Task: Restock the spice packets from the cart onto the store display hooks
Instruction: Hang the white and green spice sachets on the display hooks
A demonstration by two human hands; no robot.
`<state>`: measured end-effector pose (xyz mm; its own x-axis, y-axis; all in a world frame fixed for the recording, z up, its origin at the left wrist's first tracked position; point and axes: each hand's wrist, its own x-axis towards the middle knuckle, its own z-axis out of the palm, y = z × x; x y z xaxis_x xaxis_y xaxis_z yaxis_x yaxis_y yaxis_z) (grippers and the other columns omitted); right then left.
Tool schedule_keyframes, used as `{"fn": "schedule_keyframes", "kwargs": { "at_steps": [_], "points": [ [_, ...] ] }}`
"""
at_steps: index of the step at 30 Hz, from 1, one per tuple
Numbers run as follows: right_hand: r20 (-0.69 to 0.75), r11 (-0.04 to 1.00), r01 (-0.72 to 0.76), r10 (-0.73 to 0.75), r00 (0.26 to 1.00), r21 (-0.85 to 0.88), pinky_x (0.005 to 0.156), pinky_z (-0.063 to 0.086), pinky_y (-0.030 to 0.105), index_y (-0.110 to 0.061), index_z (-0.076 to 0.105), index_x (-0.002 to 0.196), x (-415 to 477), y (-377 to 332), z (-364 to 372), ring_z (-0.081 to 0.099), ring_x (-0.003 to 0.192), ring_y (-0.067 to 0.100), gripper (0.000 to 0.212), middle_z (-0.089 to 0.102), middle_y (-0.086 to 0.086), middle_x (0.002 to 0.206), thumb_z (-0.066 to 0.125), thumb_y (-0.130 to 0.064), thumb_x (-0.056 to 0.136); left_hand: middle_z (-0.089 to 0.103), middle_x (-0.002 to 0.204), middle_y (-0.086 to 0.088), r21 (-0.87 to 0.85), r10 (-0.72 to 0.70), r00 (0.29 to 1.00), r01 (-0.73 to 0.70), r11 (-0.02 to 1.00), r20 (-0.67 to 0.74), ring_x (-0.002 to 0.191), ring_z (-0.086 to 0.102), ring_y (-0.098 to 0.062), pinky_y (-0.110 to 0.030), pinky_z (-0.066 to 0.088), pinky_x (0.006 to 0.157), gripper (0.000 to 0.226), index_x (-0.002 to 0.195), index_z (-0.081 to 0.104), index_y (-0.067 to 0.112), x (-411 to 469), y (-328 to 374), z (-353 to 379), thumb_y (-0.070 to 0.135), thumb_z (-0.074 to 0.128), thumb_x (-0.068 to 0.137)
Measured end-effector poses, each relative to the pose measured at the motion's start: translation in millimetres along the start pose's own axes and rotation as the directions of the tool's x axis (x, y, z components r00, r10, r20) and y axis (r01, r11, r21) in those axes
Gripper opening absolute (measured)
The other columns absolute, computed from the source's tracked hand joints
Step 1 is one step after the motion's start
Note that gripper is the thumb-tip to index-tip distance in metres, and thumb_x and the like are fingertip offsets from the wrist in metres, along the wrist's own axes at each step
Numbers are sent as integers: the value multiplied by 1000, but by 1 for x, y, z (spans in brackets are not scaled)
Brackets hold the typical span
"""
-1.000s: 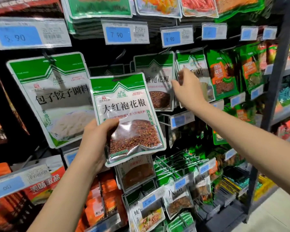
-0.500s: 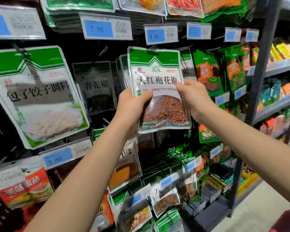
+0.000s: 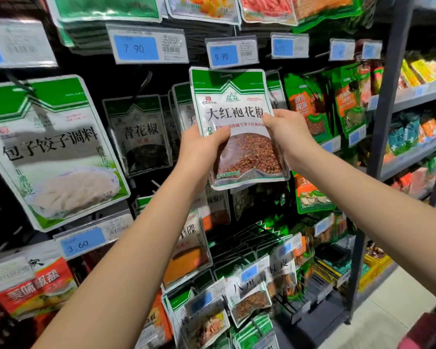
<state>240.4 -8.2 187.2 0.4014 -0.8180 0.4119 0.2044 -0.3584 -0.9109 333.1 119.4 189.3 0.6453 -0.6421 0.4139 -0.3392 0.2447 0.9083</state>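
**Peppercorn packet raised under the 9.90 tag**

The spice packet point(image 3: 237, 117) hangs in the air directly below the 9.90 price tag point(image 3: 230, 54), upright and facing the camera. The left hand point(image 3: 202, 149) pinches its lower left edge with the thumb across the front. The right hand point(image 3: 290, 137) pinches the right edge at mid-height.

It looks like a thin, glossy film pouch: light, floppy and probably a little slippery, with loose red peppercorns bunched behind the clear window. Gripping both side edges should keep it flat, and the hang slot in the green top band stays free for the hook (the hook itself is hidden behind the packet).

The large print reads 大红袍花椒; the smaller red line beneath is too blurred to read. Below and left of the tag hangs a dark packet point(image 3: 139, 132) marked 青花椒, and further left a big one point(image 3: 51, 152) marked 包子饺子调料. Other tags read 7.90 point(image 3: 146, 46), left of the 9.90 tag, and 3.60 point(image 3: 86, 241), well below and left.
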Motion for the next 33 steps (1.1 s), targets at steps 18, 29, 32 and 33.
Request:
{"fn": "schedule_keyframes", "kwargs": {
  "at_steps": [18,29,32,33],
  "points": [
    [-32,995,32,-36,999,-92,104,35,38,17,50,124,22,-16,6,50,122,34,36,50,30,133,52,-4,95,62,82,5,-10,-41,999,41,999,13,68,58,-4,-13,45,50,15,81,53,18,22,4,2,14,61,93],
    [8,884,77,-83,997,-461,71,36,24,2,56,119,52,2,45,45,89,18,27,56,11,109,45,-12,99,54,124,-19,603,77,981,45,797,-176,104,57,-30,-32,44,73,44,125,39,-5,62,-21,6,19,60,94],
    [39,856,38,-20,999,-515,70,37,25,2,54,118,58,-1,53,46,89,20,25,58,15,117,49,-10,97,60,113,-19,692,3,992,85,717,-125,84,54,-26,-32,42,65,25,112,52,-5,76,-21,0,13,56,96],
    [75,840,41,0,997,-541,66,39,26,2,55,116,58,0,54,47,87,20,25,59,14,113,50,-12,96,60,112,-18,715,-20,994,94,692,-112,82,51,-25,-31,41,64,24,112,54,-5,79,-23,-3,13,54,97]
  ]
}}
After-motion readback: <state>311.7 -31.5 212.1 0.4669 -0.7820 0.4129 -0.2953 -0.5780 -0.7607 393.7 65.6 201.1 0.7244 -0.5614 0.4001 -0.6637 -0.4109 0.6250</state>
